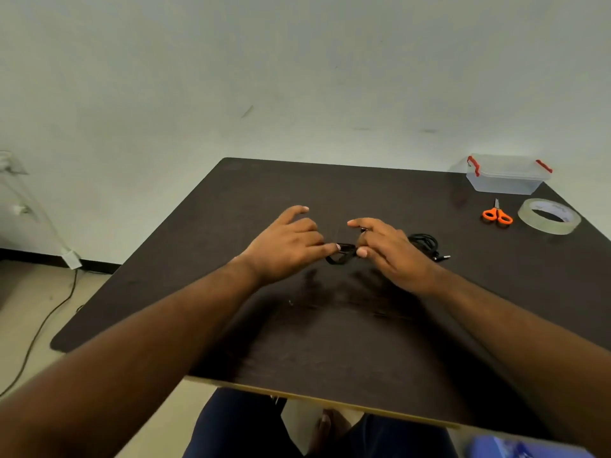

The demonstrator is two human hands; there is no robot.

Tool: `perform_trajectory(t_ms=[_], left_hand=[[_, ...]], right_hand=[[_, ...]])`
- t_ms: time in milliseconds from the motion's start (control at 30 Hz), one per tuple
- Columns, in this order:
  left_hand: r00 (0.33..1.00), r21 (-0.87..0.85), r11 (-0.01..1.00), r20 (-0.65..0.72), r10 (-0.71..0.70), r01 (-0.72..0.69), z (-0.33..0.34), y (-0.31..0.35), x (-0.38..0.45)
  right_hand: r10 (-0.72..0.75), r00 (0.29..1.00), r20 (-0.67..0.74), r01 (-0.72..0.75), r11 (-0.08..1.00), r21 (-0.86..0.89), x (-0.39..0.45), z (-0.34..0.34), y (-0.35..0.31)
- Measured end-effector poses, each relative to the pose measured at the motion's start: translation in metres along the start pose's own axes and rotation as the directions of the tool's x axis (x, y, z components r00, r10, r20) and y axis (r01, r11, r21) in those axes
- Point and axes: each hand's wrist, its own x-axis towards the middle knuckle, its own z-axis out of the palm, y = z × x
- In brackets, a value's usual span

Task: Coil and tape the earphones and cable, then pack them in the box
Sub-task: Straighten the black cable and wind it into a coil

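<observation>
A small black coil of earphone wire [342, 254] hangs just above the dark table [330, 325] at its middle. My left hand [291, 246] pinches the coil's left side between thumb and a finger, the other fingers spread. My right hand [386, 249] pinches its right side. A second black cable [426, 244], loosely coiled with its plug pointing right, lies on the table just behind my right hand. The clear plastic box [506, 175] with red latches stands closed at the far right corner.
Orange-handled scissors [497, 214] and a roll of clear tape [549, 215] lie in front of the box at the right edge. A blue object [515, 447] shows at the bottom right. A cable [43, 325] trails over the floor at left.
</observation>
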Motion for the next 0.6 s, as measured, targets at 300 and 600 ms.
perform_trajectory(t_ms=[300, 600], left_hand=[[0.909, -0.031, 0.991, 0.394, 0.132, -0.131, 0.015, 0.012, 0.005], [0.917, -0.349, 0.914, 0.394, -0.055, 0.204, 0.013, 0.025, 0.005]], right_hand=[[-0.128, 0.966, 0.223, 0.179, 0.958, -0.224, -0.018, 0.013, 0.019], [-0.071, 0.979, 0.193, 0.095, 0.989, -0.118, -0.022, 0.012, 0.016]])
